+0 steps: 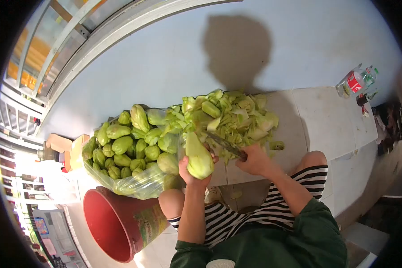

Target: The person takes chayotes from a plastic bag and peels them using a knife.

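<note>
My left hand (195, 172) is wrapped round a pale green chayote (198, 156), which looks at least partly peeled and points away from me. In my right hand (255, 161) is the handle of a knife (227, 145), its blade angled up and left towards the chayote's far side. Beyond both hands lies a wide heap of green peelings (243, 117). To the left, a clear plastic bag (140, 188) holds many whole green chayotes (122, 145).
A red bucket (107, 223) lies tipped at the lower left, beside my knee. Cardboard boxes (76, 147) stand behind the bag. Plastic bottles (355, 82) are at the far right by the wall. Metal railings (20, 125) run along the left.
</note>
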The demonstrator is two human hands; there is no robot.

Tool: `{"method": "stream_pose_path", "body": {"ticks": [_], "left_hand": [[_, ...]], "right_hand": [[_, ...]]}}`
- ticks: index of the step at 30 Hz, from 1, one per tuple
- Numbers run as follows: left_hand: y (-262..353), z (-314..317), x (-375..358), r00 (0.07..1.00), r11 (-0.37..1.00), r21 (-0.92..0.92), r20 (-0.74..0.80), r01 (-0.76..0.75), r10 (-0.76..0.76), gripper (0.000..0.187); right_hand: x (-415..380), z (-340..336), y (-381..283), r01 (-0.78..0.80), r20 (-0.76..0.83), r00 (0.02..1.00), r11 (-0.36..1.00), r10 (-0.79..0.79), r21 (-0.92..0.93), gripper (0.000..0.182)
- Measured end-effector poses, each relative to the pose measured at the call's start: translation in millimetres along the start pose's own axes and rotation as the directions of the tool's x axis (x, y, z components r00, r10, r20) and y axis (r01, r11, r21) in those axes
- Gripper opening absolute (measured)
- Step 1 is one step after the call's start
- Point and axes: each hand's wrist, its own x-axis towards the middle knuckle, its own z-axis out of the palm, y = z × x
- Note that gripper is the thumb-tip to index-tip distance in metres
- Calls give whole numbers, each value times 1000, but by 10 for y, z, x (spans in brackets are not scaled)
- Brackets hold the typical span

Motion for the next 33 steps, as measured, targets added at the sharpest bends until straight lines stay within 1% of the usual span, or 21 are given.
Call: {"method": "stream_pose_path", "body": {"ticks": [2, 4, 6, 8, 10, 11, 12, 13, 16, 17, 19, 20, 22, 23, 24, 25, 26, 28, 30, 32, 33], "left_hand": [[-24, -23, -12, 1000, 1000, -8, 4, 3, -3, 80], [-43, 108, -33, 971, 991, 133, -233, -28, 59, 84], [-38, 57, -31, 970, 996, 84, -241, 0, 20, 81], [-47, 81, -41, 989, 994, 90, -142, 64, -51, 79], [-66, 115, -49, 976, 993, 93, -212, 72, -51, 75], [-84, 113, -39, 986, 993, 102, -162, 51, -34, 75], [-111, 109, -62, 993, 994, 108, -116, 33, -20, 76], [-62, 27, -117, 986, 981, 134, -105, 140, -127, 79], [-93, 62, -50, 990, 990, -2, 17, 142, -142, 81], [-71, 77, -95, 990, 991, 41, -63, 127, -124, 82], [-84, 106, -58, 992, 993, 48, -67, 106, -103, 83], [-73, 114, -33, 993, 993, 69, -72, 97, -92, 84], [-67, 68, -11, 987, 990, 86, -125, 114, -102, 86], [-83, 49, -17, 987, 990, 120, -147, 76, -58, 85], [-109, 45, -51, 985, 988, 152, -172, 42, -15, 83], [-62, 69, -94, 992, 983, 150, -85, 108, -96, 85], [-75, 65, -93, 992, 982, 155, -75, 109, -98, 85], [-96, -43, -35, 966, 983, -4, 187, 182, -178, 86], [-122, -55, -56, 967, 983, -62, 203, 172, -157, 90], [-95, 189, -31, 993, 985, 147, -92, 86, -73, 91], [-81, 165, -19, 996, 987, 138, -34, 83, -79, 91]], "right_hand": [[-68, -53, -58, 10, 52, 999, 999, -12, 35, 23], [-107, -48, -142, 140, 95, 985, 990, -142, 31, 25], [-178, 9, -147, 230, 81, 969, 973, -231, 28, 25], [-185, 7, -129, 320, 70, 945, 947, -320, 11, 26], [-166, 51, -102, 403, 35, 915, 912, -401, -82, 26], [-96, 81, -48, 401, 35, 916, 912, -399, -81, 26], [-11, 108, 18, 209, -37, 976, 974, -213, -87, 26], [16, 119, 53, 9, -115, 993, 997, -18, -79, 26], [47, 14, 69, -31, -22, 999, 991, 28, -131, 25], [4, 0, 38, -33, -19, 999, 990, 31, -138, 25], [-121, -65, -153, 148, 83, 985, 989, -149, 15, 25], [-171, -60, -186, 148, 87, 985, 989, -149, 19, 25], [-236, -48, -224, 383, 63, 923, 923, -380, -36, 23], [-168, -28, -183, 382, 59, 923, 923, -379, -38, 23], [-67, 32, -96, 226, -12, 974, 973, -227, -57, 23], [-12, 87, -19, 64, -86, 994, 996, -69, -64, 23], [22, 99, 59, 66, -97, 993, 996, -72, -65, 23], [107, 45, 136, -60, -82, 995, 988, 48, -141, 22], [-4, -36, -16, 19, -61, 998, 995, -25, -100, 21], [-95, -114, -162, 103, -38, 994, 993, -105, -53, 20], [-135, -114, -207, 168, 1, 986, 985, -168, -30, 19]]}}
